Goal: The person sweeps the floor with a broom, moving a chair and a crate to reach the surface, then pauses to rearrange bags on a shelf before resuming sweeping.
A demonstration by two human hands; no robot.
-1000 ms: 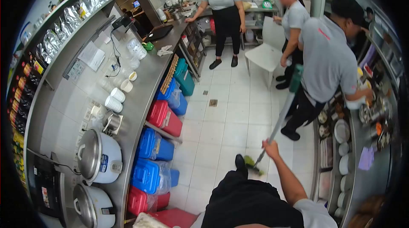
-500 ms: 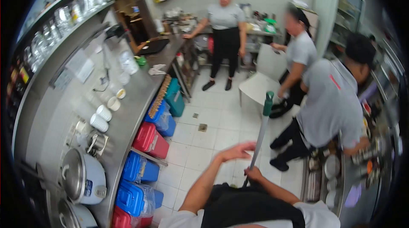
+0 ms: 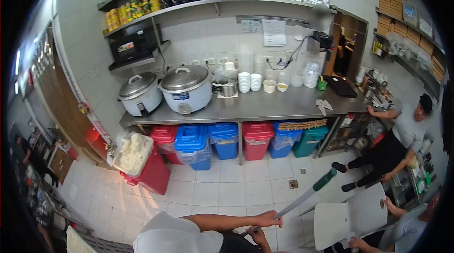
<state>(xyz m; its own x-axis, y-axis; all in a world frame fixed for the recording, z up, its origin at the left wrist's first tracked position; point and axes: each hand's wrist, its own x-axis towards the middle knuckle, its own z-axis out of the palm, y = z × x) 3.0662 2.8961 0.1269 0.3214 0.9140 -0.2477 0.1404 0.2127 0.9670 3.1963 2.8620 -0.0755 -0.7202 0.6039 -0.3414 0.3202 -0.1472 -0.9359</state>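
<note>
My left hand (image 3: pixel 268 219) is closed around a grey pole with a green end (image 3: pixel 305 198). Closer to my body, my right hand (image 3: pixel 257 237) is closed on the same pole, near the dark apron (image 3: pixel 235 243). The pole slants up to the right over the tiled floor, its green tip pointing toward a standing person. What is at its lower end is hidden by my hands and body. Beyond the tip's side stands a white chair (image 3: pixel 331 222), held by a person's hands at the lower right.
A steel counter (image 3: pixel 265 107) carries rice cookers (image 3: pixel 185 87) and stacked cups. Lidded bins (image 3: pixel 191 142) stand underneath, and a red bin (image 3: pixel 151 172) with a tub of white food on top juts into the floor at left. A person (image 3: pixel 397 135) leans on the counter's right end.
My view has swung left toward the counter. My left hand, open beside the pole before, now grips it. The pole is tilted lower, its green end farther right in view.
</note>
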